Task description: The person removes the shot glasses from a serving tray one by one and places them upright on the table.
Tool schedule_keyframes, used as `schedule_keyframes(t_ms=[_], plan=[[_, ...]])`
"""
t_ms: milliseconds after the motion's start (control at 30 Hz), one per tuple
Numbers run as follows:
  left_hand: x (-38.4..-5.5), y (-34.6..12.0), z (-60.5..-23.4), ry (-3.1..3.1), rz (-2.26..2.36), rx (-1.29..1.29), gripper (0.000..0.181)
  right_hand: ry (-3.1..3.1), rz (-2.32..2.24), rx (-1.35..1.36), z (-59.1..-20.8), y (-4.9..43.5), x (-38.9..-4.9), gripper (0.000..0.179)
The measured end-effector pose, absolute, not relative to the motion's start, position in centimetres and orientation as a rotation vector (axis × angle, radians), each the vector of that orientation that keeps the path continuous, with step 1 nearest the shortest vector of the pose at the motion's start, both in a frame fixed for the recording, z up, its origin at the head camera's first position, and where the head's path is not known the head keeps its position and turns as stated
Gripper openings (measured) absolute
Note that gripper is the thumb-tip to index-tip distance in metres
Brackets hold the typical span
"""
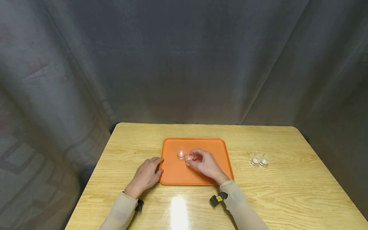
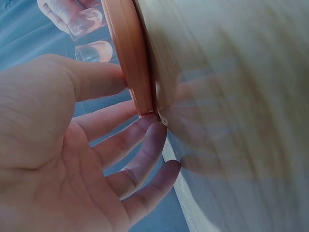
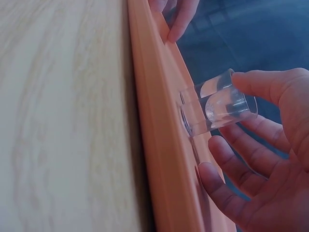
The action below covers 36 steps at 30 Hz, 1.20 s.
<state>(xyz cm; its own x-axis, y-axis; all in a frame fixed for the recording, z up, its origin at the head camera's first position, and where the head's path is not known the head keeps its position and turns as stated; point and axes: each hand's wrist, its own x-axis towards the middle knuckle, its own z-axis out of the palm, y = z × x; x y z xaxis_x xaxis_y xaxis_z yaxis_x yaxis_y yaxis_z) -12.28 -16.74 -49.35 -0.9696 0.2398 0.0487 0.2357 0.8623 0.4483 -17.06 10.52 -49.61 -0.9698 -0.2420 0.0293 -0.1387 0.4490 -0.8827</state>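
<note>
On the orange tray (image 1: pixel 173 175) stand two small clear shot glasses. My right hand (image 1: pixel 207 164) holds one shot glass (image 1: pixel 188 157) between thumb and fingers, near its rim. In the right wrist view this shot glass (image 3: pixel 224 106) has its base at the tray's surface; whether it touches is hard to tell. The other shot glass (image 1: pixel 181 154) stands just left of it, upright. My left hand (image 1: pixel 147 174) rests at the tray's left edge, with thumb and fingertips touching the rim (image 2: pixel 128 48) and the fingers relaxed.
Two more clear shot glasses, a left one (image 1: pixel 254 160) and a right one (image 1: pixel 264 161), stand close together on the wooden table (image 1: pixel 287 185), right of the tray. A dark grey curtain (image 1: pixel 184 70) hangs behind the table's far edge.
</note>
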Motion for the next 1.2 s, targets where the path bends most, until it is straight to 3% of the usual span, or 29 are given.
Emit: schedule_keyframes(t_ms=[1200], plan=[[-12.3, -16.8, -49.5, 3.031, 0.706, 0.395, 0.045, 2.678, -1.514, -0.319, -47.9, 15.9, -16.5, 0.043]])
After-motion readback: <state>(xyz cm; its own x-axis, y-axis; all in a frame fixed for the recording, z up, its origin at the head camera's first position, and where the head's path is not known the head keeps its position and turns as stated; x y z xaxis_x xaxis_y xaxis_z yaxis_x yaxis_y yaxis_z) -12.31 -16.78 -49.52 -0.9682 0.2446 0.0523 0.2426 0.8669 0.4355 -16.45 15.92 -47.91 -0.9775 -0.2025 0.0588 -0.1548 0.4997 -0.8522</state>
